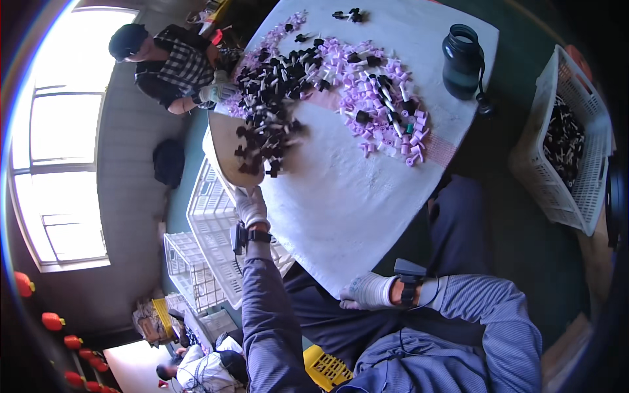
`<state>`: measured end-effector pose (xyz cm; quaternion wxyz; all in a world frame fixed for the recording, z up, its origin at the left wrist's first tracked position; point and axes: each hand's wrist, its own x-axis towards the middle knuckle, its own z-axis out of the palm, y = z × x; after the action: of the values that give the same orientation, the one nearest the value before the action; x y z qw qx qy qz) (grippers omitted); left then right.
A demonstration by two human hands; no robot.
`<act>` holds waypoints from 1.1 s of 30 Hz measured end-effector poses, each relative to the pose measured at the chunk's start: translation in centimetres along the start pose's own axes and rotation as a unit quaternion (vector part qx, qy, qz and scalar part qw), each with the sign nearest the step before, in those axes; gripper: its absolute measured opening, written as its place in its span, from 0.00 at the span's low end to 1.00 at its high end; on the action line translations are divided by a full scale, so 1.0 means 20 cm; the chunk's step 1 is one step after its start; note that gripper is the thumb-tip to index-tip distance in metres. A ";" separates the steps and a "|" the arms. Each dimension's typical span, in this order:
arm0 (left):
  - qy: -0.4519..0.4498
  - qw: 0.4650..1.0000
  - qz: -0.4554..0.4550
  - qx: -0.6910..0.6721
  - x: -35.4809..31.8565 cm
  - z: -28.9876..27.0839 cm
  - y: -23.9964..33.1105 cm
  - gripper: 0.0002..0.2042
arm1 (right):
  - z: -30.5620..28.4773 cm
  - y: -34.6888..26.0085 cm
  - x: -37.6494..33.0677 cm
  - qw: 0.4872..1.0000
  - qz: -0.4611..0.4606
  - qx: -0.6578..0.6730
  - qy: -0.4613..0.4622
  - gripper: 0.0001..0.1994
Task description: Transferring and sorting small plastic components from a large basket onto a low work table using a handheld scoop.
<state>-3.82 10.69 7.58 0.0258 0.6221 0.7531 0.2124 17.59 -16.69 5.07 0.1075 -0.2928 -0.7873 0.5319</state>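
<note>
Head view is showing a person sitting at a white-covered table [341,196], both forearms in blue-grey sleeves coming in from below; the left hand [251,206], gloved in white, is reaching out to the table's left edge, where it is meeting the near rim of a shallow tan tray [226,147]; the fingers are hidden under that rim, so whether they are clenching it cannot be told; the tray is lying tilted against the table edge, carrying a spill of small black parts [265,141] that is running up into the larger heap; a black band is sitting on the left wrist [257,236]; the right hand [368,293], also gloved, is resting at the near corner of the table, fingers curled loosely against the cloth edge and grasping nothing that shows; a dark device is strapped to its wrist; further up the table a wide scatter of lilac parts [386,98] is lying mixed with black ones; a dark bottle [462,60] is standing near the far right corner; a white basket [570,150] holding dark pieces is sitting on the floor to the right; empty white crates [203,255] are stacked to the left below the table; another person in a checked shirt [177,65] is working at the far left side, a gloved hand touching the heap.
</note>
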 end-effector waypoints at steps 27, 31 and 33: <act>0.158 0.727 -0.568 -0.351 -2.80 -1.68 -1.70 0.09 | 0.17 -0.02 0.12 0.987 -0.004 0.013 0.161 0.07; 0.141 0.576 -0.674 -0.441 -3.49 -1.66 -1.85 0.07 | 0.26 0.00 0.18 0.982 -0.001 -0.034 0.188 0.07; 0.157 0.510 -0.728 -0.431 -3.82 -1.67 -1.85 0.07 | 0.28 -0.01 0.21 0.986 0.046 -0.009 0.159 0.08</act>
<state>-30.99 -76.41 7.78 0.3175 -0.2754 0.7489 0.5124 11.36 -18.70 2.31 0.2041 -0.4103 -0.7504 0.4763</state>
